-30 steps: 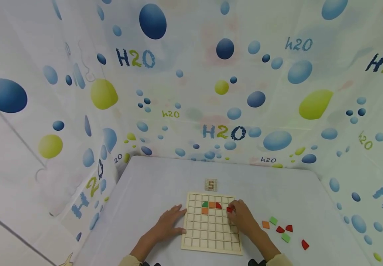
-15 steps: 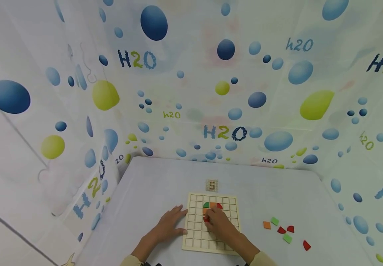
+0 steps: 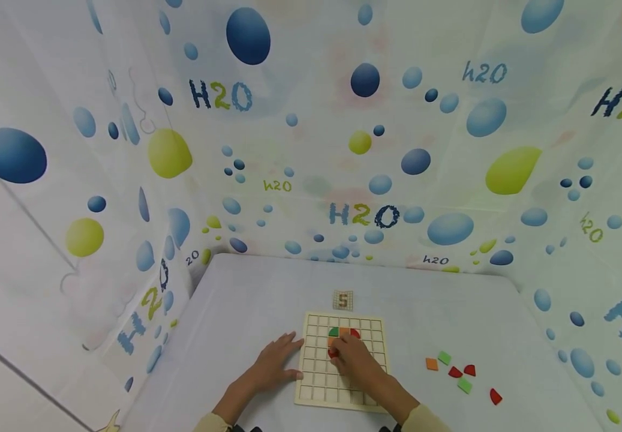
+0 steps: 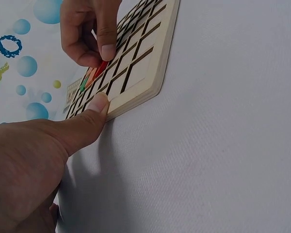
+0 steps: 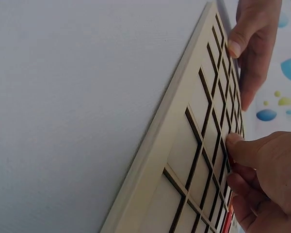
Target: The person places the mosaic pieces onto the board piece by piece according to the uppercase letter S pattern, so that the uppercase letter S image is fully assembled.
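Note:
A pale wooden grid board lies flat on the white table. My left hand rests at its left edge, fingers spread and thumb touching the rim. Over the board's upper middle, my right hand pinches a red quarter-round tile between thumb and fingertips, right at a cell below an orange tile that the fingers partly cover. In the row above sit a green quarter-round tile, another orange tile and a red quarter-round tile.
Behind the board stands a small card with an S-like figure on a grid. To the right lie several loose tiles: an orange square, green squares and red quarter-rounds. A printed curtain surrounds the table.
My right hand has carried the red tile leftward from the board's right side to the cell below the orange tile. During the last half second it stays there. The left hand holds its place.

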`<state>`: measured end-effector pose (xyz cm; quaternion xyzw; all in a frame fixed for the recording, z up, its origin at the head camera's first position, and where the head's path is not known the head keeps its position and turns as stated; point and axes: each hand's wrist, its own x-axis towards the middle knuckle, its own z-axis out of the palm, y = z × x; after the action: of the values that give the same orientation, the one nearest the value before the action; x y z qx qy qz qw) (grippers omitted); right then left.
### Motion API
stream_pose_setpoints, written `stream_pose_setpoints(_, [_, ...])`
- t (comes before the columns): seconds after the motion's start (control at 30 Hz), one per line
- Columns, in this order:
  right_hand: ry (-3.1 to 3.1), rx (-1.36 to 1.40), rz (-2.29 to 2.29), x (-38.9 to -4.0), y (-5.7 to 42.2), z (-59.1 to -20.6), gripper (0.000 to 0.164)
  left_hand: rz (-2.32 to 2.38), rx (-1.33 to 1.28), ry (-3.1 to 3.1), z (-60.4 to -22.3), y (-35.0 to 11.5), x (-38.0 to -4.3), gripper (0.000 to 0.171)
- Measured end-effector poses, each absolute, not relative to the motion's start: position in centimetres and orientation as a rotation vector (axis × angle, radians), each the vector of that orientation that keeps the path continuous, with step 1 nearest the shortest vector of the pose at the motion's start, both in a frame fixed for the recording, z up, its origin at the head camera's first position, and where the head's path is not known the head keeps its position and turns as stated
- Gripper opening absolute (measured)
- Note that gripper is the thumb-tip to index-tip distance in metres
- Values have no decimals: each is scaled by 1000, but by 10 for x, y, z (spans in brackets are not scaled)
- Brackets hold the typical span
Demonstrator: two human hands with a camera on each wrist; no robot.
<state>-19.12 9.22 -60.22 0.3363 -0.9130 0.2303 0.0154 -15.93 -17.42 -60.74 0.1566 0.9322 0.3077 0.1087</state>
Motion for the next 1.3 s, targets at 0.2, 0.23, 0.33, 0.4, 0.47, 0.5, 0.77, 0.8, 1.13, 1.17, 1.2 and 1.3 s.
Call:
stream_pose_setpoints(0.2, [-2820, 1052, 707, -190, 92, -601, 16, 921, 451, 2733, -608, -175, -159, 84])
stream_pose_setpoints(0.23, [-2827, 1045, 705, -189, 92, -601, 16, 923, 453, 2731, -608, -175, -159, 84])
stream_pose_setpoints(0.33, [-2823, 1040, 690, -190, 92, -601, 14, 925, 461, 2733, -608, -175, -158, 84])
stream_pose_setpoints(0.4, [-2804, 1036, 675, -190, 91, -602, 14, 923, 467, 2736, -608, -175, -158, 83])
stream_pose_setpoints(0.47, [-2779, 1029, 659, -191, 90, -603, 13, 917, 471, 2740, -608, -176, -159, 84])
stream_pose_setpoints(0.5, [-2767, 1022, 643, -191, 90, -604, 12, 914, 473, 2741, -609, -176, -159, 84])
stream_pose_setpoints(0.77, [-2787, 940, 576, -189, 86, -601, 14, 926, 489, 2732, -607, -174, -159, 83])
stream_pose_setpoints(0.8, [-2795, 935, 576, -188, 86, -600, 15, 926, 487, 2734, -607, -174, -159, 82])
stream_pose_setpoints(1.13, [-2845, 901, 615, -188, 85, -598, 13, 935, 497, 2745, -605, -175, -157, 82])
stream_pose_setpoints(1.17, [-2849, 901, 612, -188, 85, -598, 12, 930, 495, 2746, -606, -175, -157, 82])
stream_pose_setpoints(1.2, [-2853, 904, 605, -189, 86, -599, 12, 922, 493, 2749, -606, -175, -158, 82])
stream_pose_setpoints(1.3, [-2868, 925, 632, -189, 92, -600, 11, 919, 485, 2746, -607, -175, -158, 82])
